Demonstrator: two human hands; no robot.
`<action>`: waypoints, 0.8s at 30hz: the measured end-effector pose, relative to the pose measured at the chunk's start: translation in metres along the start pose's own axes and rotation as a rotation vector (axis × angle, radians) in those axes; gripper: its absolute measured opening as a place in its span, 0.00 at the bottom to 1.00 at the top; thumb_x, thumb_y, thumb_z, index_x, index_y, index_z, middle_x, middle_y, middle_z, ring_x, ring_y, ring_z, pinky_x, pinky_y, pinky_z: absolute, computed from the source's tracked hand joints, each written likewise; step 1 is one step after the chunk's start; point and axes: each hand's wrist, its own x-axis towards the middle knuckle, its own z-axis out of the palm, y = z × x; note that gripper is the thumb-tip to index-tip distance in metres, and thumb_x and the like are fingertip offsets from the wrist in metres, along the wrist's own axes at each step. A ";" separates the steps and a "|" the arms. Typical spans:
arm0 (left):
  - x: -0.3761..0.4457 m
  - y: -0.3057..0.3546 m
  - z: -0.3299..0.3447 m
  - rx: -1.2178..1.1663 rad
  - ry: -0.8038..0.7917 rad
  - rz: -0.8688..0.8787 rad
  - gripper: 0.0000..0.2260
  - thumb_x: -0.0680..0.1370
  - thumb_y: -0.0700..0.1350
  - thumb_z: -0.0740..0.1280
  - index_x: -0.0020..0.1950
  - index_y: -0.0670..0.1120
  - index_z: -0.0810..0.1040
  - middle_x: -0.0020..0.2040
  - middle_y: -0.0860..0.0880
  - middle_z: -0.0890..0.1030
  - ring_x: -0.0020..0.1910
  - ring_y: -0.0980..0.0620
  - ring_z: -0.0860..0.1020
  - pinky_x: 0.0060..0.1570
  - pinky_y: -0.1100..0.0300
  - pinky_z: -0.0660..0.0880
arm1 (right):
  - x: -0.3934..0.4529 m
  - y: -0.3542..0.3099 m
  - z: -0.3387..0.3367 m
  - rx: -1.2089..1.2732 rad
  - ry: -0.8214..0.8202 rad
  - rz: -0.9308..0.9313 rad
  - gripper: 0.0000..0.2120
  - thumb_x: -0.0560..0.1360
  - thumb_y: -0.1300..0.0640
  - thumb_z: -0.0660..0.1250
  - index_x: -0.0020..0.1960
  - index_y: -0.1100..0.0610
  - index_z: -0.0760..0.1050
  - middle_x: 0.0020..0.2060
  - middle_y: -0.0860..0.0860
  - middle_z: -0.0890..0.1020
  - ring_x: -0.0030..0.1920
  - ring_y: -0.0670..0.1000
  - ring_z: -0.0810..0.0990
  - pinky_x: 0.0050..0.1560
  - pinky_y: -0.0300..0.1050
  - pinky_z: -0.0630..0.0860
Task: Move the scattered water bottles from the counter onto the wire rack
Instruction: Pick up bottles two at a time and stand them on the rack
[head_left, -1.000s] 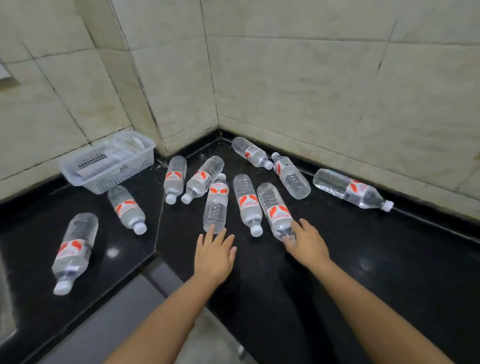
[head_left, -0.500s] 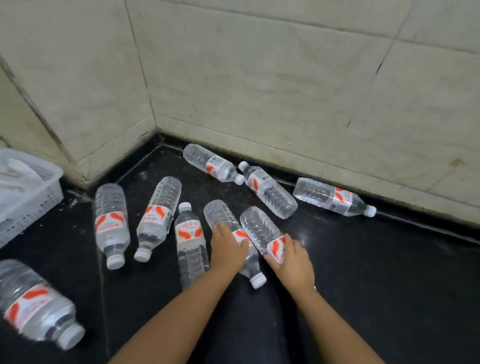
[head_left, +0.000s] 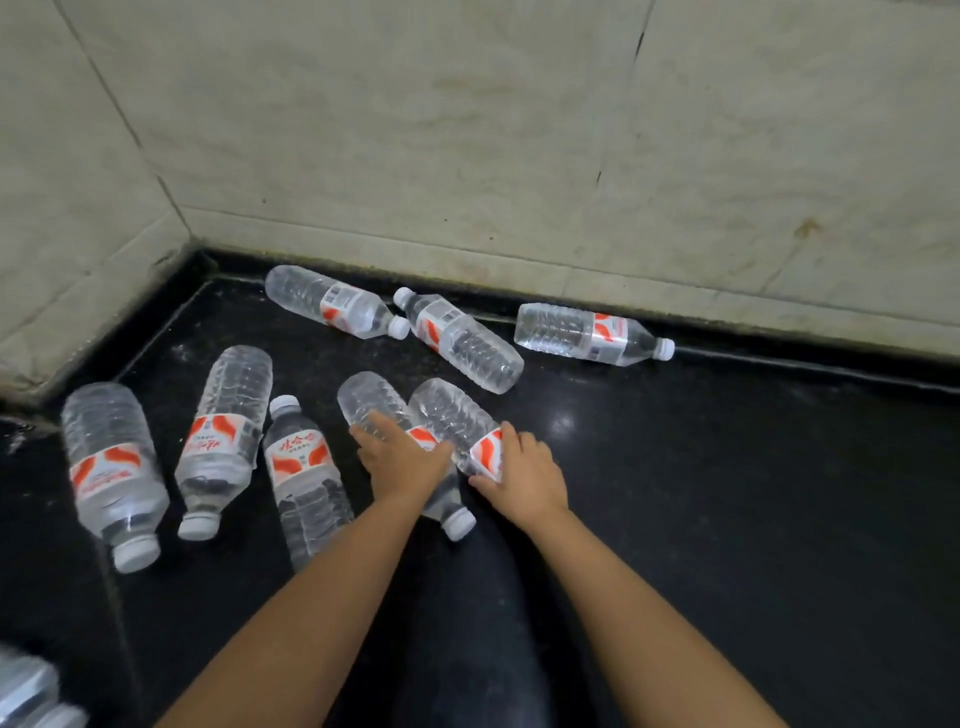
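Note:
Several clear water bottles with red-and-white labels lie on their sides on the black counter (head_left: 727, 493). My left hand (head_left: 402, 460) grips the middle of one bottle (head_left: 371, 402), whose white cap points toward me. Right beside it, my right hand (head_left: 524, 470) grips the labelled end of a second bottle (head_left: 449, 413). Three more bottles (head_left: 215, 431) lie to the left. Along the back wall lie another three bottles (head_left: 587, 332). No wire rack is in view.
Beige tiled walls (head_left: 467, 130) meet in a corner at the back left. Part of another bottle (head_left: 26, 691) shows at the bottom left edge. The counter's right side (head_left: 779, 519) is bare black stone.
Both hands went from hovering near the bottles to closing around the two middle ones. The view has moved closer and to the right, and the white basket has left the frame.

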 end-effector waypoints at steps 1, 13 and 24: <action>-0.001 -0.002 0.001 -0.014 0.014 -0.001 0.45 0.74 0.50 0.69 0.75 0.43 0.37 0.76 0.41 0.37 0.76 0.40 0.46 0.73 0.48 0.55 | -0.001 0.002 -0.001 0.003 -0.007 -0.008 0.38 0.73 0.44 0.64 0.74 0.58 0.49 0.69 0.56 0.64 0.68 0.58 0.64 0.65 0.52 0.66; -0.037 -0.008 0.000 0.388 -0.387 0.360 0.49 0.69 0.39 0.72 0.76 0.47 0.37 0.77 0.44 0.45 0.75 0.44 0.55 0.70 0.53 0.60 | -0.050 0.096 -0.045 -0.346 -0.153 -0.004 0.34 0.72 0.54 0.67 0.73 0.54 0.54 0.69 0.53 0.64 0.69 0.57 0.64 0.70 0.63 0.56; -0.093 0.004 0.012 1.313 -0.742 1.130 0.33 0.77 0.34 0.61 0.74 0.58 0.52 0.77 0.55 0.55 0.77 0.49 0.48 0.74 0.45 0.49 | -0.086 0.184 -0.059 -0.481 -0.191 -0.352 0.27 0.77 0.64 0.59 0.72 0.45 0.61 0.76 0.51 0.50 0.76 0.57 0.44 0.74 0.46 0.56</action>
